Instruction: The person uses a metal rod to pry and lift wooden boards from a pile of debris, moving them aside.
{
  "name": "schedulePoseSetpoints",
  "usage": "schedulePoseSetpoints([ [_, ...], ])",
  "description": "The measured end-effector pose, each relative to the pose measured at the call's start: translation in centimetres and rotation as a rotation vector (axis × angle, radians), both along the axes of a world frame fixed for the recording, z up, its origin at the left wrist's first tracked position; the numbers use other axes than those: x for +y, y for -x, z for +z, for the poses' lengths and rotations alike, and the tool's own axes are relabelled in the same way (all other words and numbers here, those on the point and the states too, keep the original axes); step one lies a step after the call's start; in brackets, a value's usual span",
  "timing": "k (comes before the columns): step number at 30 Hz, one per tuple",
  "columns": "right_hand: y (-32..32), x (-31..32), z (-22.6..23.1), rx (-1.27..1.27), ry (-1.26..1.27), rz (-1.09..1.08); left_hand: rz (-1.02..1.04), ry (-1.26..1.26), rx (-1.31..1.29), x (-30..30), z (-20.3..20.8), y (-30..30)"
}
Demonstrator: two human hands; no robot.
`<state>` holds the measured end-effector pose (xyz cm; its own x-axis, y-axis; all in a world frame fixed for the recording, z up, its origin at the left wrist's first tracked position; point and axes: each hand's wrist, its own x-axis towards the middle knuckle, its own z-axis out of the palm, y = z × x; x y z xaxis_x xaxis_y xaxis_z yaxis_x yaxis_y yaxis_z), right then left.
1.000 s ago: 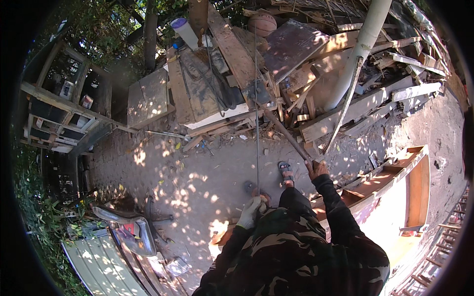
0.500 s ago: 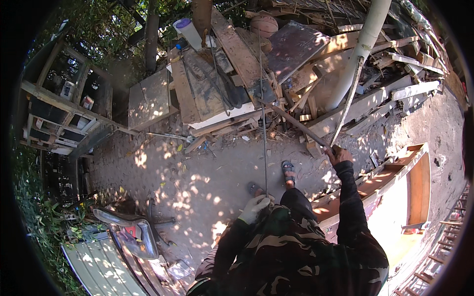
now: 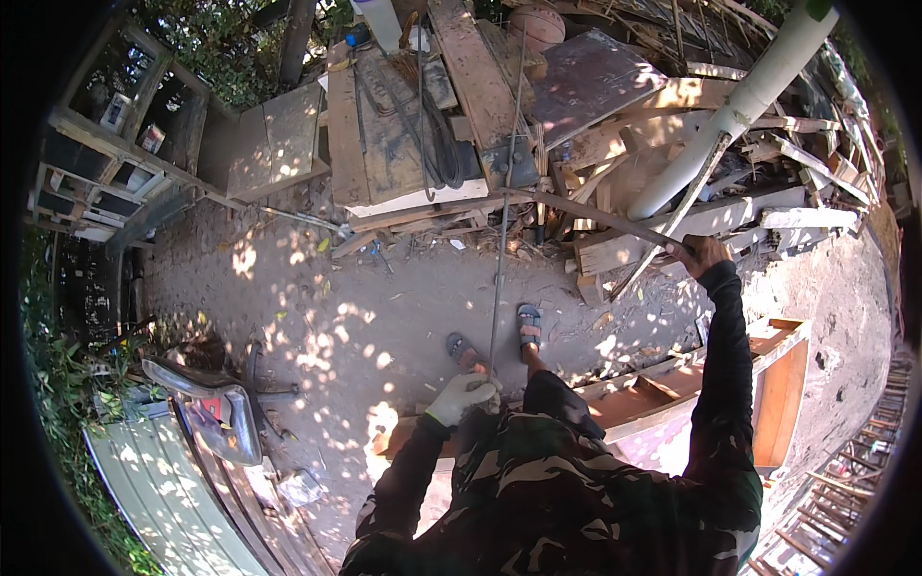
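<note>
Close to the body, the gloved left hand (image 3: pixel 462 397) grips a thin metal rod (image 3: pixel 501 240); far out, the right hand (image 3: pixel 700 255) holds a bent bar (image 3: pixel 586 213) by the scrap pile (image 3: pixel 615 115).

You hold a long thin metal rod (image 3: pixel 501 250) that runs almost straight away from you, from just above your sandalled feet up over the dirt ground into the scrap wood pile. A second, darker bar (image 3: pixel 586 213), slightly curved, slants from the pile's edge down to the right and crosses the rod near its far part.
</note>
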<state>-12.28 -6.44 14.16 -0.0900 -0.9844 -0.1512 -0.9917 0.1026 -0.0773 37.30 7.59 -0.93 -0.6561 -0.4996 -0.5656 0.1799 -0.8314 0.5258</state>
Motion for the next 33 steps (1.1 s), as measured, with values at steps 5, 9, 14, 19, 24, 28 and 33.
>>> schedulePoseSetpoints([
  [5,-0.3,-0.7,1.1,-0.007,0.028,0.058,-0.047,0.233,-0.338,-0.3,2.9,0.5],
  [9,1.7,-0.4,-2.4,-0.111,0.032,0.068,0.019,0.403,-0.631,0.1,5.2,1.9],
  [14,1.9,0.7,-4.4,-0.136,0.043,0.022,-0.081,0.869,-1.303,1.8,5.8,4.1],
  [19,2.8,-0.6,-4.9,-0.108,0.018,0.056,-0.034,0.904,-1.531,3.0,4.6,3.8],
  [24,4.0,-1.7,-5.3,-0.128,0.031,0.082,-0.038,0.921,-1.607,3.2,4.4,4.0],
  [28,3.5,-2.0,-4.3,-0.147,-0.023,0.084,-0.053,0.874,-1.622,3.3,4.3,3.9],
  [33,3.2,-2.6,-3.9,-0.166,-0.022,0.073,-0.038,0.867,-1.58,3.0,4.9,3.8],
])
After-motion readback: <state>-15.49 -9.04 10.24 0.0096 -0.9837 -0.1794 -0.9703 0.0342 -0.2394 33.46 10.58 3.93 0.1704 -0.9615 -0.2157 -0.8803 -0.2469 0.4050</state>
